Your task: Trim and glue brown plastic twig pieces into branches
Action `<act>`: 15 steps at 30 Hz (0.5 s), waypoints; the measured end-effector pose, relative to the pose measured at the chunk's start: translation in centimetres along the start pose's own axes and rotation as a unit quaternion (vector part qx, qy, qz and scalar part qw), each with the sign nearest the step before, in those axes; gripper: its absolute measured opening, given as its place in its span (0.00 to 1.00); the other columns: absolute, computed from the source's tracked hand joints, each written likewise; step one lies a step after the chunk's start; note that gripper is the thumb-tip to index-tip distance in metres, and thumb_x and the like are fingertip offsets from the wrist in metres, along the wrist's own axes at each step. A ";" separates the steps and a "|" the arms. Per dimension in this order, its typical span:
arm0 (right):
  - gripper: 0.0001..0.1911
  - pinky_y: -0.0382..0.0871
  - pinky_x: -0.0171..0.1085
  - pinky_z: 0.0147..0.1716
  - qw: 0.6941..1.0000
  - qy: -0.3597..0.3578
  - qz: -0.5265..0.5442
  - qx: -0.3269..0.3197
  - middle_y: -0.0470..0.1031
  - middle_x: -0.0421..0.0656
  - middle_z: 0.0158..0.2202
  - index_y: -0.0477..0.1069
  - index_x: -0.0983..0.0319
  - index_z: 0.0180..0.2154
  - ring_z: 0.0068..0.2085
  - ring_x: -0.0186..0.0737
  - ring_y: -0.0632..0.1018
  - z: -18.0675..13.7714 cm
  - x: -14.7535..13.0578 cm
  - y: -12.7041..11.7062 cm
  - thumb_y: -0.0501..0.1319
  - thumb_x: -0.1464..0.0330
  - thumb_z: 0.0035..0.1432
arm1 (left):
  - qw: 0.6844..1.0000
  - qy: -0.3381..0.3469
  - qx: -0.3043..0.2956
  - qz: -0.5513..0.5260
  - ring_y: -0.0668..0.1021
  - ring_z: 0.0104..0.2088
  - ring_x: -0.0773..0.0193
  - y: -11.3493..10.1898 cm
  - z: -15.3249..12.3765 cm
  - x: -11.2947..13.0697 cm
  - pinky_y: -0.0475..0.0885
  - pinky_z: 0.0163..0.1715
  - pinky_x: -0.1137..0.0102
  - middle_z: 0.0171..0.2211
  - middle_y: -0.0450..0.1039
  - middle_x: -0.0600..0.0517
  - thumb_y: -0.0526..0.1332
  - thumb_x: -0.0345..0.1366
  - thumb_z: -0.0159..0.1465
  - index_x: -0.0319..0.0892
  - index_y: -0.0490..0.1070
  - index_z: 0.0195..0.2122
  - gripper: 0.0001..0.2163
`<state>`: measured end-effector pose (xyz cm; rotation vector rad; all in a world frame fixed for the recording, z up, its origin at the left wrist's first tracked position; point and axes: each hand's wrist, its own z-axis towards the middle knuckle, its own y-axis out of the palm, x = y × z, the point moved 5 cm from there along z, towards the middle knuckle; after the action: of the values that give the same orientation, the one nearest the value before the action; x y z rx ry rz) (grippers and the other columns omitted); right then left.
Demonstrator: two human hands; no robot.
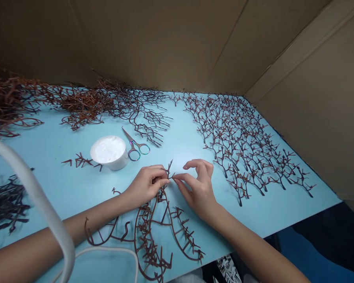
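Note:
My left hand (152, 184) is closed around a small dark brown twig piece (169, 167), whose pointed tip sticks up past the fingers. Facing it, my right hand (199, 188) pinches a tiny pointed brown piece (173, 176) between thumb and forefinger, its end at the twig. The other right fingers are curled loosely. Below both hands lie brown moulded frames (161, 223) with many small twig pieces on them. Beyond the left hand stands a white tub (109, 151) with white contents, next to scissors (134, 145) with iridescent handles.
Rows of branched twigs (238, 133) cover the table's right side. Tangled brown frames (85, 100) lie along the back left, dark pieces (6, 200) at the left edge. A white curved tube (38, 196) crosses the left foreground. Cardboard walls (165, 43) border the blue table (183, 145).

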<state>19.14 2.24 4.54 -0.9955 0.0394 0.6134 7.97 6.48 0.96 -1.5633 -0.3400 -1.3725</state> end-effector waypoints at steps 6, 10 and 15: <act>0.06 0.57 0.42 0.37 1.000 0.006 -0.002 -0.013 0.58 0.44 0.30 0.68 0.61 0.25 0.38 0.42 0.59 -0.1 -0.1 0.2 0.54 0.73 0.52 | 0.999 0.026 0.008 0.036 0.63 0.21 0.70 0.0 -0.1 0.4 0.57 0.23 0.75 0.17 0.56 0.57 0.52 0.28 0.56 0.39 0.59 0.16 0.11; 0.07 0.57 0.42 0.35 0.999 0.011 -0.006 -0.038 0.58 0.45 0.31 0.67 0.62 0.26 0.38 0.42 0.58 0.0 -0.1 0.3 0.53 0.74 0.52 | 0.997 0.041 0.014 0.069 0.63 0.22 0.70 0.1 -0.2 0.7 0.58 0.25 0.75 0.17 0.55 0.57 0.52 0.29 0.57 0.39 0.58 0.16 0.12; 0.06 0.57 0.42 0.34 0.998 0.001 -0.023 -0.063 0.59 0.47 0.32 0.67 0.64 0.26 0.39 0.44 0.58 0.2 -0.3 0.3 0.53 0.74 0.52 | 0.992 0.062 0.016 0.111 0.63 0.22 0.69 0.2 -0.2 1.0 0.58 0.26 0.74 0.17 0.56 0.57 0.52 0.28 0.57 0.39 0.59 0.16 0.12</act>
<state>18.71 2.34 4.48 -1.1157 -0.0211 0.5781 8.30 5.81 1.68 -1.4350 -0.1073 -1.2756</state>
